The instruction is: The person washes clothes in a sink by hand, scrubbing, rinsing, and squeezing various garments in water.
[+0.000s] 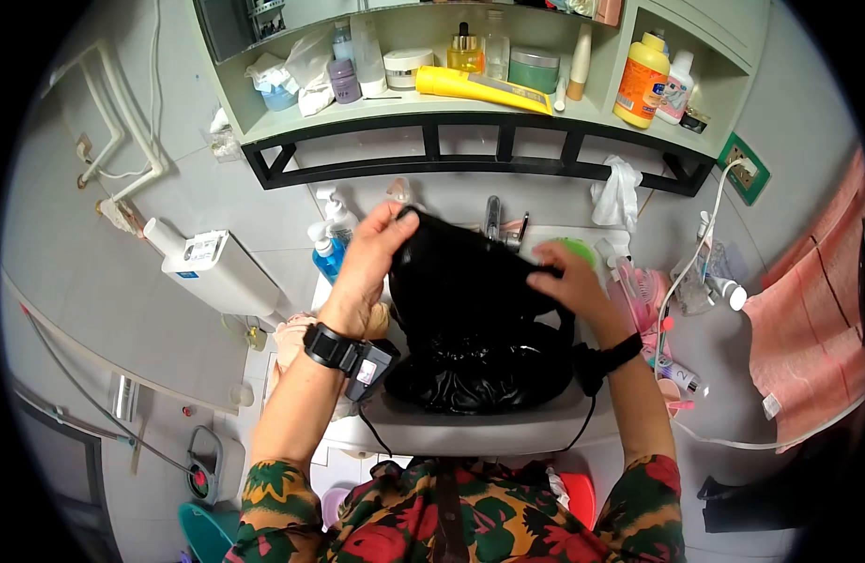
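A wet, shiny black cloth item (479, 352), possibly a garment, is spread between my hands over the white sink (395, 424). My left hand (381, 242) pinches its upper left corner, thumb on top. Its upper right edge is gripped by my right hand (575, 283), fingers bent over the fabric. The lower part lies bunched in the basin, hiding most of it. Just behind the cloth stands the metal faucet (493, 216). Both wrists wear black straps with small devices.
Soap pump bottles (327, 251) stand left of the sink. Pink items (644, 289) and a white cable (674, 291) are at the right. Above runs a shelf (395, 111) with bottles, jars and a yellow tube (484, 89). A pink towel (812, 310) hangs far right.
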Available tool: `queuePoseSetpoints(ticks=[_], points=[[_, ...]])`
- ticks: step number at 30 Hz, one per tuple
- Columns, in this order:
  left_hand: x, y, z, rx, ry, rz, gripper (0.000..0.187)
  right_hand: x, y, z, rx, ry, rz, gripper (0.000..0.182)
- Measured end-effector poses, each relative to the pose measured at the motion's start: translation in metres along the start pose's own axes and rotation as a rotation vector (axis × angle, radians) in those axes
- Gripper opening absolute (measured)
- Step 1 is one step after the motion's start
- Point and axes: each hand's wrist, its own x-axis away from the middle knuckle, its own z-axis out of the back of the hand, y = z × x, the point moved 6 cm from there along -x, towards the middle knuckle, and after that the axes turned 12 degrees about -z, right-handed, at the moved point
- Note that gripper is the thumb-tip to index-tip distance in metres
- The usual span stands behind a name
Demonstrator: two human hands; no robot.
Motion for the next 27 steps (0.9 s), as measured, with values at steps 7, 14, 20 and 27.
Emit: queuePoseSetpoints(ticks=[7,14,20,27], points=[[0.038,-0.069,-0.005,0.187,0.076,0.339,0.012,0.027,0.022,-0.049,-0.180,-0.099,-0.007,0.048],[0.065,-0.102,-0.043,-0.010,-0.201,0.367,0.020,0.012,0.027,-0.092,-0.373,-0.489,-0.191,0.026],[0.129,-0.178,-0.039,-0.494,-0.484,0.378,0.056,0.050,-0.006,-0.027,-0.672,-0.101,-0.359,0.014],[0.107,-0.160,-0.033,-1.069,-0.613,-0.002,0.047,0.066,-0.012,0.033,-0.725,-0.015,-0.133,0.014]])
